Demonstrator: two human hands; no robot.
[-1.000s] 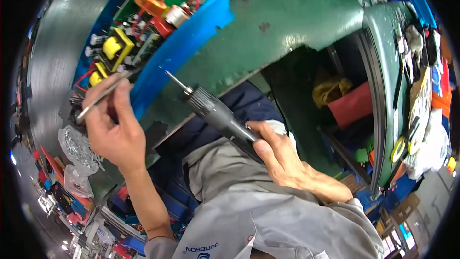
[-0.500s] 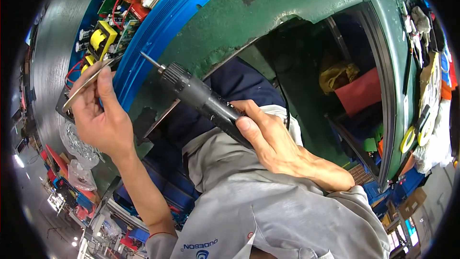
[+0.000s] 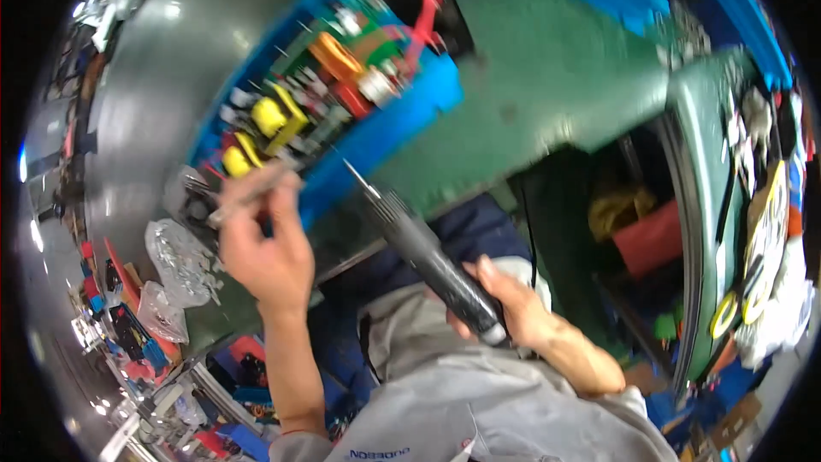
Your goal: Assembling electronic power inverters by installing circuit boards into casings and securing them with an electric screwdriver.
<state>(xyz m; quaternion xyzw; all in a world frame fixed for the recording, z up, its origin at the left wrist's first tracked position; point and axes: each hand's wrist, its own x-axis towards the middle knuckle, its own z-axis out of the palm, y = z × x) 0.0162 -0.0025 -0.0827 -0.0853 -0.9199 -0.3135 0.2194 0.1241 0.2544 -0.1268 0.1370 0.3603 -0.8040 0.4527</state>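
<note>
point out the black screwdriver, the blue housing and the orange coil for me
Black screwdriver (image 3: 419,246): head view, on the middle of its body.
Blue housing (image 3: 404,126): head view, on its near side wall.
Orange coil (image 3: 334,56): head view, blurred, on its middle.

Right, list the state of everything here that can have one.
Left hand: closed on a thin metal strip
Metal strip: held, tilted, blurred
Right hand: closed around the power screwdriver
Power screwdriver: held, bit forward; running or not, cannot tell
Blue housing: open, components exposed
Red wires: bent, extending past the housing
Clear bag: crumpled, filled
</note>
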